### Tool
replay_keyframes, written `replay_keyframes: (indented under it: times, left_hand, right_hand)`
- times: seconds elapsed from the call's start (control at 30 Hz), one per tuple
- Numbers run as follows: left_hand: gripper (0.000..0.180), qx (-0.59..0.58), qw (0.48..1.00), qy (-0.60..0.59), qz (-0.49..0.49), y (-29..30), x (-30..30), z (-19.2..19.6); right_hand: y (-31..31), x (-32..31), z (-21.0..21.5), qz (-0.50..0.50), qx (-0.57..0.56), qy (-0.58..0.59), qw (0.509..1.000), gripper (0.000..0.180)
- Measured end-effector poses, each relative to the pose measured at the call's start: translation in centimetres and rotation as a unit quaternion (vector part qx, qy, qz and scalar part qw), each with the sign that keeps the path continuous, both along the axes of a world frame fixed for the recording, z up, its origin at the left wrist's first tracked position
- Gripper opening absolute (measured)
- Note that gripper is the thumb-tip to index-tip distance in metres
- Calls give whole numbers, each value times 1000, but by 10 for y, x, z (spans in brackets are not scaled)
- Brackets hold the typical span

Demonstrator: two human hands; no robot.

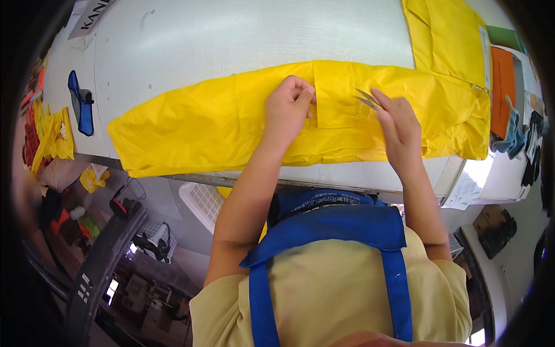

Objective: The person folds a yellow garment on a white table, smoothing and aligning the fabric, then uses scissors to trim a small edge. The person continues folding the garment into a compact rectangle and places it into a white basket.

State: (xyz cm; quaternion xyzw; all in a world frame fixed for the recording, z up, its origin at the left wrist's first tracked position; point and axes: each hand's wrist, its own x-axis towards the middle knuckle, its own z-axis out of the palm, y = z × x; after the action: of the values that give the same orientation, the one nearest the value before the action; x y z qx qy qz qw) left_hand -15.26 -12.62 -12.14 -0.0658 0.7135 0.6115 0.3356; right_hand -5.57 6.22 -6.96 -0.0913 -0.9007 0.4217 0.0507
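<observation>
A long yellow garment piece [202,115], made of smooth, shiny fabric, lies across the pale table with a square pocket-like patch [336,107] near its middle. At the patch's left edge, my left hand [289,110] is closed in a pinch over the fabric. Whatever sits between its fingertips is too small or hidden to make out. Over the right side of the patch, my right hand [398,124] grips small metal thread snips [368,100]. Their two pointed blades are apart and point left toward the patch, not visibly touching the fabric.
More folded yellow fabric [448,43] lies at the far right, beside an orange folder-like item [503,89] and blue-grey cloth [510,136]. A blue-and-black object [82,104] rests on the table's left. Below the front edge is a white plastic basket [201,205].
</observation>
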Motion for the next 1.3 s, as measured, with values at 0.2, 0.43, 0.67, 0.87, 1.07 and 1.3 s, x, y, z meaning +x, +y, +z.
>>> replay_keyframes:
  times: [0.2, 0.43, 0.67, 0.87, 1.07, 1.3]
  left_hand:
    - [6, -19, 1000, 25, 7, 3, 3, 4]
    - [5, -32, 995, 91, 0, 3, 9, -3]
    - [4, -35, 993, 114, -9, 1, 9, -9]
    - [27, -105, 990, 47, -83, -1, 10, 20]
    - [38, -126, 986, 40, -97, 1, 24, 16]
    - [59, -183, 794, 480, -324, -6, 67, 20]
  right_hand:
    - [-20, -41, -6, 101, 173, -16, 980, 30]
    - [-26, -50, -9, 122, 199, 3, 972, 25]
    - [-19, -51, -16, 126, 170, -5, 977, 22]
    - [78, -95, -52, -56, 297, -13, 953, 28]
    - [178, -51, -34, -26, 287, -1, 957, 49]
    - [313, 65, -33, -32, 302, -88, 949, 58]
